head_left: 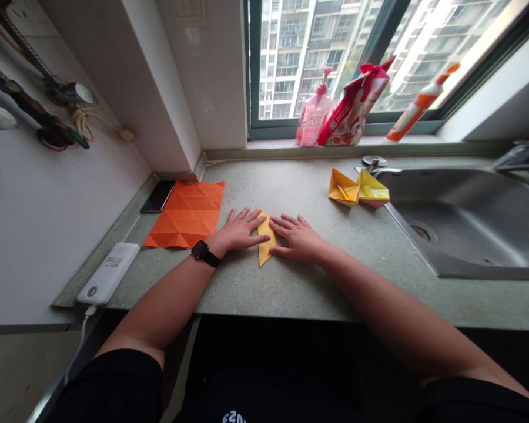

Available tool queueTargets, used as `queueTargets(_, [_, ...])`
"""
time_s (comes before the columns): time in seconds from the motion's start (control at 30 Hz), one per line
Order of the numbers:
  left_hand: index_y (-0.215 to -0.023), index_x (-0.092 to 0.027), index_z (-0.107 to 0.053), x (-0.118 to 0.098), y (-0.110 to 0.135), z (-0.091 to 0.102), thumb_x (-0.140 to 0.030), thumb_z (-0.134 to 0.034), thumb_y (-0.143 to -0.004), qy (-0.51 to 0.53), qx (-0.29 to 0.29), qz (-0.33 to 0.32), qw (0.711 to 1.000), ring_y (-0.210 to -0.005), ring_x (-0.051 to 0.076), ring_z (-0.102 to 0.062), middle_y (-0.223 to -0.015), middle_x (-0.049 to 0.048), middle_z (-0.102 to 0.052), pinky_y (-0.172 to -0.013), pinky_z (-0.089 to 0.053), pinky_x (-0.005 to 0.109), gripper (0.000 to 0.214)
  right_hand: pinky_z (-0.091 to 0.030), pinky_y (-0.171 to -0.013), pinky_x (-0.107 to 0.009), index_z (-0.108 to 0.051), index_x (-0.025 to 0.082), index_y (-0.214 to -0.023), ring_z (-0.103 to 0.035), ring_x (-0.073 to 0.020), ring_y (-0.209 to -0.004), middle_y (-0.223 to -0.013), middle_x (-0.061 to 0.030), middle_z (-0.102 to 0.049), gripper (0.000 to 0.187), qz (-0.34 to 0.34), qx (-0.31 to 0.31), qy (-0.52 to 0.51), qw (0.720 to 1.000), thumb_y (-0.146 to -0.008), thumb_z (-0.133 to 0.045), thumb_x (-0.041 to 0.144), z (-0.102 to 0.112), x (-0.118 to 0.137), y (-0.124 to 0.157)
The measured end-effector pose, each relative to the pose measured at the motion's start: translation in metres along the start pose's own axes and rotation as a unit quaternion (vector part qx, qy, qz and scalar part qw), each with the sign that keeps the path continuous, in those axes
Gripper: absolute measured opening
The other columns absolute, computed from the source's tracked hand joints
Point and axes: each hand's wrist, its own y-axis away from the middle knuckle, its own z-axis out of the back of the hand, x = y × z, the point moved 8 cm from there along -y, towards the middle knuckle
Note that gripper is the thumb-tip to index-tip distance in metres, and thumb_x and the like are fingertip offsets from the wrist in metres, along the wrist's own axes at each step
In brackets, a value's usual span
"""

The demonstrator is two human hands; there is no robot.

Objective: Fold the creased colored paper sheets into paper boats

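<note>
A folded piece of yellow-orange paper (265,247) lies flat on the speckled countertop (273,294), narrowing to a point toward me. From the left, my left hand (241,230) rests on it with fingers stretched out, the thumb and fingertips covering its left edge. My right hand (297,237) lies opposite, palm down and fingers extended, with its fingertips on the paper's right edge. Parts of the paper's upper end are hidden under the fingers. A creased orange sheet (187,214) is spread out to the left of my left hand.
Two folded paper boats, one orange (342,189) and one yellow (374,191), stand beside the steel sink (467,217). A black phone (157,196) lies partly by the orange sheet. A white power bank (109,273) with a cable sits at the left edge. Bottles and a red bag (355,106) line the windowsill.
</note>
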Motion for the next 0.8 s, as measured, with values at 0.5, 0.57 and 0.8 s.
queueTargets(0.5, [-0.169,-0.04,-0.045,0.001,-0.004,-0.002,-0.059,-0.038,-0.114,0.009,-0.033,0.018,0.999,-0.171,0.036,-0.021,-0.184,0.003,-0.033,-0.136,-0.006,0.075,0.058,-0.056,-0.113,-0.052,-0.088,0.029,-0.111,-0.076,-0.0297,-0.122,-0.134,-0.008,-0.082,0.016,-0.043,-0.169,-0.055,0.983,-0.102,-0.075,0.03,0.017,-0.014,-0.018])
queueTargets(0.57, [-0.169,-0.04,-0.044,0.001,-0.004,-0.002,-0.059,-0.038,-0.114,0.009,-0.034,0.017,0.999,-0.171,0.036,-0.021,-0.184,0.0029,-0.033,-0.136,-0.006,0.075,0.058,-0.055,-0.114,-0.052,-0.088,0.029,-0.109,-0.075,-0.0302,-0.123,-0.135,-0.0083,-0.082,0.014,-0.042,-0.157,-0.042,0.986,-0.102,-0.076,0.031,0.016,-0.015,-0.019])
queueTargets(0.8, [-0.17,-0.037,-0.044,0.001,-0.003,-0.002,-0.058,-0.039,-0.113,0.019,-0.038,0.012,0.999,-0.171,0.038,-0.022,-0.184,0.0044,-0.032,-0.136,-0.005,0.075,0.06,-0.047,-0.12,-0.067,-0.08,0.032,-0.134,-0.063,-0.0383,-0.143,-0.156,-0.0107,-0.069,0.04,-0.012,-0.052,-0.012,0.999,-0.099,-0.078,0.051,0.014,-0.016,-0.015])
